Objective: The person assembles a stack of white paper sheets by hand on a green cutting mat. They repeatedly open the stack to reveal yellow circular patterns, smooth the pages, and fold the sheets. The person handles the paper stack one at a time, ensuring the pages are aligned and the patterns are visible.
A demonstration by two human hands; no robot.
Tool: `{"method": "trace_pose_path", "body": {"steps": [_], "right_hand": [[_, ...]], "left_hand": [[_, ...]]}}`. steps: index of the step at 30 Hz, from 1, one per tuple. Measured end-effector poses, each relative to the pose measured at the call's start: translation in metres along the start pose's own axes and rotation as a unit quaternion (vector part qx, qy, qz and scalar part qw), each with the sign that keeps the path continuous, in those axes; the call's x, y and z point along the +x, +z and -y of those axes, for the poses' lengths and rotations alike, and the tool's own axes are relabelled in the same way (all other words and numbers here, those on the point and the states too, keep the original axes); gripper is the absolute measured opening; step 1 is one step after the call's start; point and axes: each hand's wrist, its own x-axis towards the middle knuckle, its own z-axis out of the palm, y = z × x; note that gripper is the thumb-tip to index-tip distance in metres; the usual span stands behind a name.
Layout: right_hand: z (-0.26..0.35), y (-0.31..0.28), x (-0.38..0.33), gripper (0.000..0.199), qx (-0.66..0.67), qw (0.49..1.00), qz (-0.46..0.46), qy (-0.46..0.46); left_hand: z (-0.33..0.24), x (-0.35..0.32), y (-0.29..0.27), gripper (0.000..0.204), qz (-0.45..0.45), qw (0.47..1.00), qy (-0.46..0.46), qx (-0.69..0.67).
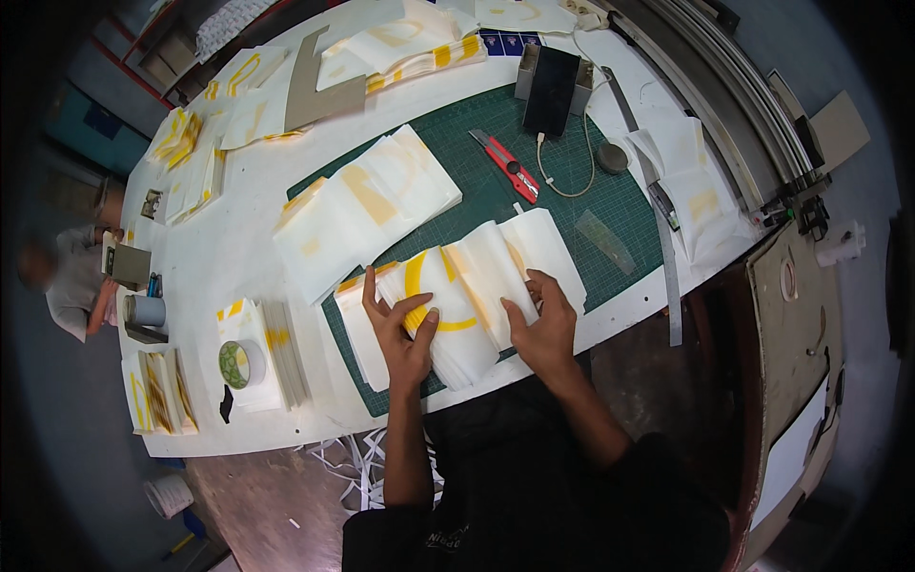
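Observation:
A stack of white sheets with yellow printed shapes (455,357) lies before me at the front of the green cutting mat (457,114), partly curled up. My left hand (405,345) rests on its left part, fingers spread apart and the thumb on the paper. On the right, my right hand (548,334) grips a curled fold of the sheets between thumb and fingers. Another fanned pile of white sheets (372,205) lies just beyond, on the mat. Past the right hand, the far end of the sheets (543,243) reaches over the mat.
A red cutter knife (510,170), a black device with a cable (553,91), a clear strip (605,241) and a long metal ruler (665,267) lie to the right. A tape roll (240,364) sits on sheets at left. Another person (81,276) is at the far left.

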Motion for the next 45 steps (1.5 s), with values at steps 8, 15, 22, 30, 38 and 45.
{"method": "trace_pose_path", "body": {"steps": [8,15,22,30,38,45], "right_hand": [[0.048,0.004,-0.034,0.041,0.07,0.964,0.132,-0.22],[0.046,-0.011,-0.023,0.059,0.038,0.966,0.139,-0.214],[0.01,-0.033,0.002,0.061,-0.02,0.999,0.01,-0.035],[-0.015,-0.047,-0.007,0.041,-0.113,0.97,-0.056,-0.208],[-0.021,-0.048,-0.001,0.022,-0.093,0.98,-0.148,-0.091],[-0.027,-0.051,0.002,0.019,-0.162,0.956,-0.155,-0.187]], "left_hand": [[0.01,0.001,-0.001,0.021,0.01,0.998,0.051,-0.033],[0.004,0.001,-0.001,0.019,0.001,1.0,0.01,-0.016],[0.007,0.0,-0.002,0.017,0.002,1.0,0.015,-0.002],[0.004,0.0,0.0,0.014,-0.007,1.0,0.007,-0.013],[0.003,0.001,-0.001,0.014,-0.003,1.0,0.015,0.001],[0.003,0.0,-0.001,0.016,-0.002,1.0,0.007,-0.004]]}}
